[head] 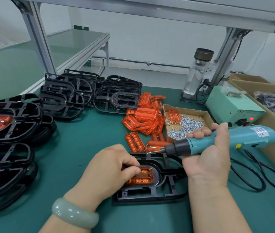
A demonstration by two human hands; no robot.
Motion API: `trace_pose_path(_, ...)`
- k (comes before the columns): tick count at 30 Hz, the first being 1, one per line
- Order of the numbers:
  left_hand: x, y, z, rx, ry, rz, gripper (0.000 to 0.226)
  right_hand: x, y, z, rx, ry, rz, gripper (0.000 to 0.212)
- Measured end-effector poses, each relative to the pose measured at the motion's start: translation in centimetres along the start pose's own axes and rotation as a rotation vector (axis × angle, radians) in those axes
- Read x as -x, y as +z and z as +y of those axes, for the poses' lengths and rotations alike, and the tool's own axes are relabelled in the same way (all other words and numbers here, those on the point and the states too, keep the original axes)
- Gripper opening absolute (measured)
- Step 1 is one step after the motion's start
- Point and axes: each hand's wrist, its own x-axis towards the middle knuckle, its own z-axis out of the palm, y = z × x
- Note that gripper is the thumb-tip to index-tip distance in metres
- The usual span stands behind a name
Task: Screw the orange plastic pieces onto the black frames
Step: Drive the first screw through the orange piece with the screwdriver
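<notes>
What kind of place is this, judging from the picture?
Probably an assembly bench in a factory or workshop: stacks of identical black frames, a cardboard tray of loose screws, and a corded electric screwdriver gripped in the right hand, while the left hand pinches an orange piece.

One camera sits on the person's head. It looks forward and down at the green table (86, 132). The left hand (109, 167) and right hand (207, 165) are very near, low in the picture. The wide lens also shows the white wall (158, 39) and metal frame (37, 36) farther back, at the top.
</notes>
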Motion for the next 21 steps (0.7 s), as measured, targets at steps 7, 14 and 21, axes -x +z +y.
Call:
trace_pose_path(7, 0.0, 0.4, 0.2, 0.105, 0.035, 0.078, 0.013, 0.5, 0.8, -1.4, 0.134, -0.019, 0.033, 0.019)
trace_pose_path(14, 0.1, 0.8, 1.3, 0.37, 0.09, 0.164, 0.029, 1.1, 1.4, -1.4, 0.16, -0.039, 0.024, 0.02)
trace_pose_path(21, -0.1, 1.1, 1.7, 0.267, 0.149, 0.208, 0.005, 1.8, 1.5, -0.9, 0.199, -0.026, -0.022, 0.02)
